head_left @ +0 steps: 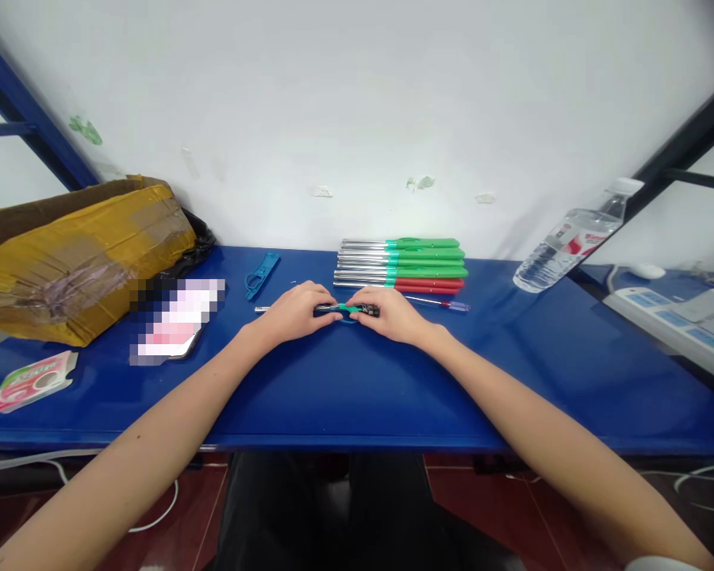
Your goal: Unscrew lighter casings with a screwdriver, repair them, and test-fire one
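Several green-or-red-handled tools (pixel 425 262) and a screwdriver (pixel 446 304) lie near the right hand (pixel 393 312)

We see a glossy blue tabletop (pixel 357 388). On it, toward the right, we find 1 clear bottle (pixel 559 252); near the middle, a row of metal rods with green or red handles (pixel 431 258) beside 1 purple-handled screwdriver (pixel 455 306). Farther left we have 1 blue plastic piece (pixel 262 274), 1 flat item blurred over (pixel 175 329), 1 yellow-taped carton (pixel 89 266) and — nearest the left end — 1 printed card wrapper (pixel 27 382).
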`<state>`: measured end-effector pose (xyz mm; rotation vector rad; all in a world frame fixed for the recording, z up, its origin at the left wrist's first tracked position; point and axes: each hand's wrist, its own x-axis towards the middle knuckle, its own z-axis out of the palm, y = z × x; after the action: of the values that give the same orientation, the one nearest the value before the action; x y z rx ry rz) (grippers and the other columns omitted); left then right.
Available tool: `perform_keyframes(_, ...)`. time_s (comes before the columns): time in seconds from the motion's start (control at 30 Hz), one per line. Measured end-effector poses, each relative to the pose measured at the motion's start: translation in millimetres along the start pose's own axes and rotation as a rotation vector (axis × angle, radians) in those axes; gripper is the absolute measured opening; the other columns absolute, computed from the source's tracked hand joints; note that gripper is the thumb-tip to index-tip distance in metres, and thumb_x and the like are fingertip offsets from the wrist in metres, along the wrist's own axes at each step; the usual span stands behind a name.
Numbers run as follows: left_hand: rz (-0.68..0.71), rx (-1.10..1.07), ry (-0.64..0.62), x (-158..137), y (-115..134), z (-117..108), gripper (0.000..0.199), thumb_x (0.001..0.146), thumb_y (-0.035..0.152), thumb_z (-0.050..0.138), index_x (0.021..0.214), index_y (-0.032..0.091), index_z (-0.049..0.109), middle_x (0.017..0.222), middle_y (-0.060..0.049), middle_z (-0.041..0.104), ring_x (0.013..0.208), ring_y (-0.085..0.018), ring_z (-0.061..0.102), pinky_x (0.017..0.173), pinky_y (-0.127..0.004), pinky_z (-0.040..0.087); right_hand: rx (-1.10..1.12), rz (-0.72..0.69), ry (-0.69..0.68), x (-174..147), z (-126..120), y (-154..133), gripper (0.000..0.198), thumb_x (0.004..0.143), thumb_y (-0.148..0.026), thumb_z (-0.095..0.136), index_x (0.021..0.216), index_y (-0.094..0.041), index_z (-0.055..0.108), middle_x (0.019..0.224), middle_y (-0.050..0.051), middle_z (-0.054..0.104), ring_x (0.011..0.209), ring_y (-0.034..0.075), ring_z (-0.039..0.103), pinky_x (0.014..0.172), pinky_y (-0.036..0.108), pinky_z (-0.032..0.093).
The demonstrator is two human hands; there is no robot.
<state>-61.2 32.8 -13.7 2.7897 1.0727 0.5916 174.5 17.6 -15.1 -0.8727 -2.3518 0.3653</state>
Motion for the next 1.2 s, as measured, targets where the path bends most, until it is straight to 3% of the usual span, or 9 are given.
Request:
perform_keyframes(0.23, -0.011, -0.015, -0.002, 0.5, -0.8, 2.3, 0.032, 0.091, 0.045, 0.059, 0.104, 0.019, 0.073, 0.107, -0.008, 0.070, 0.101, -0.025, 0.062, 0.089, -0.038, 0.048, -0.028, 0.001, 0.007, -1.2, 1.9, 1.3, 0.021, 0.090, -0.021, 0.061, 0.105, -0.020, 0.075, 0.103, 0.008, 0.072, 0.092, 0.019, 0.067, 0.083, 0.032, 0.051)
perform_keyframes(0.43, 0.017, -0.024, 0.000, 0.1, 0.5, 1.2, 0.033, 0.093, 0.043, 0.057, 0.114, 0.022, 0.071, 0.109, -0.007, 0.071, 0.100, -0.024, 0.062, 0.088, -0.037, 0.048, -0.052, 0.029, -0.001, -1.3, 1.8, 0.3, 0.021, 0.089, -0.021, 0.063, 0.104, -0.023, 0.076, 0.104, 0.006, 0.072, 0.091, 0.018, 0.067, 0.082, 0.031, 0.051)
perform_keyframes(0.93, 0.071, 0.105, -0.034, -1.6, 2.7, 1.8, 0.034, 0.098, 0.041, 0.050, 0.115, 0.021, 0.071, 0.103, -0.008, 0.067, 0.098, -0.023, 0.059, 0.090, -0.037, 0.045, -0.166, 0.043, -0.035, -1.1, 2.1, -4.6, 0.020, 0.087, -0.021, 0.063, 0.102, -0.021, 0.077, 0.103, 0.007, 0.072, 0.090, 0.020, 0.067, 0.081, 0.033, 0.051)
perform_keyframes(1.2, 0.056, 0.081, -0.033, -2.0, 6.5, 3.5, 0.033, 0.098, 0.039, 0.051, 0.118, 0.019, 0.069, 0.105, -0.009, 0.067, 0.098, -0.024, 0.059, 0.086, -0.035, 0.046, -0.176, 0.013, -0.095, -1.3, -2.9, -4.6, 0.023, 0.093, -0.022, 0.055, 0.104, -0.021, 0.076, 0.113, 0.005, 0.073, 0.100, 0.021, 0.068, 0.088, 0.035, 0.053)
